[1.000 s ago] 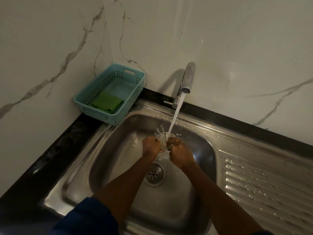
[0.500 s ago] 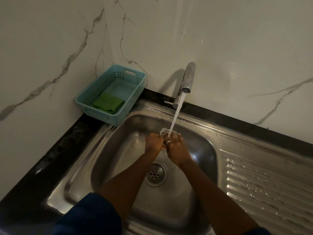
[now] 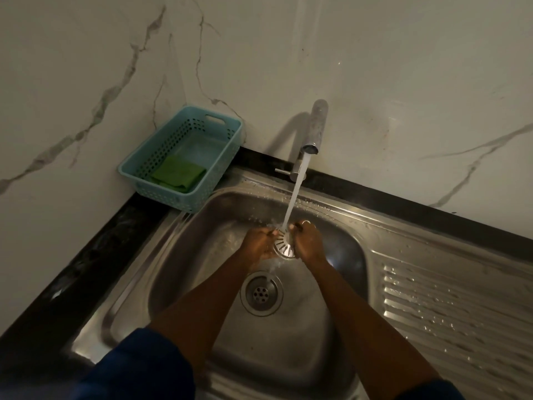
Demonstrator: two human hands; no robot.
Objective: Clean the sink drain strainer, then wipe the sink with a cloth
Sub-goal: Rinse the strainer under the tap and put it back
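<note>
The hands have drawn apart since the earlier frame, exposing the strainer (image 3: 284, 245) between them. The left hand (image 3: 258, 243) and right hand (image 3: 308, 243) each grip one edge with curled fingers, holding it above the drain (image 3: 261, 293) under the water stream (image 3: 291, 206). One steel sink (image 3: 202, 255) with one ribbed draining board (image 3: 447, 313) sits in a black counter (image 3: 86, 269) against white marble-pattern walls (image 3: 375, 67). There is one tap (image 3: 314, 131). One blue basket (image 3: 164, 197) in the corner holds one green cloth (image 3: 178, 174).

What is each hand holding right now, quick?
Left hand: closed, gripping the left edge of the strainer under the water stream.
Right hand: closed, gripping the strainer's right edge.
</note>
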